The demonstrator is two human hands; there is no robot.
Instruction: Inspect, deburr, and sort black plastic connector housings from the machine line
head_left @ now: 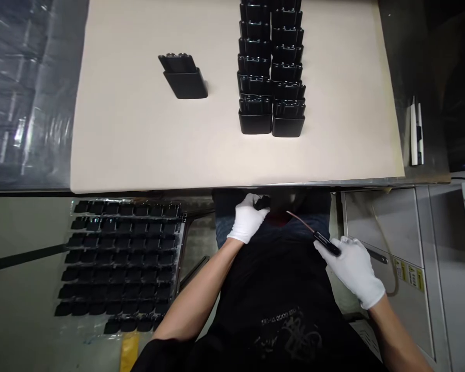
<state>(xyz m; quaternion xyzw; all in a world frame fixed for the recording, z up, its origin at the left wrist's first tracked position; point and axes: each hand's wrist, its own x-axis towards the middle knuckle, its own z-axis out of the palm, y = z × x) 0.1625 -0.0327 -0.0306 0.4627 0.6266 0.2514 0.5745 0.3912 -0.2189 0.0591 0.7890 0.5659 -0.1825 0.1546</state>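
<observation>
Nearest, the gloved right hand (354,268) grips a black-handled tool (327,244), its thin tip slanting toward the gloved left hand (248,217); that hand is closed on a small black part (262,202) just below the table's (139,155) front edge; a tray of black parts (120,258) sits low to the left; farther off, a lone black housing (184,77) lies well apart from two rows of housings (271,72), with bare tabletop between them.

Two rows of black housings (271,72) stand on the beige counter (139,150), a lone housing (184,77) lies well apart, with a tray of black parts (120,263) below
</observation>
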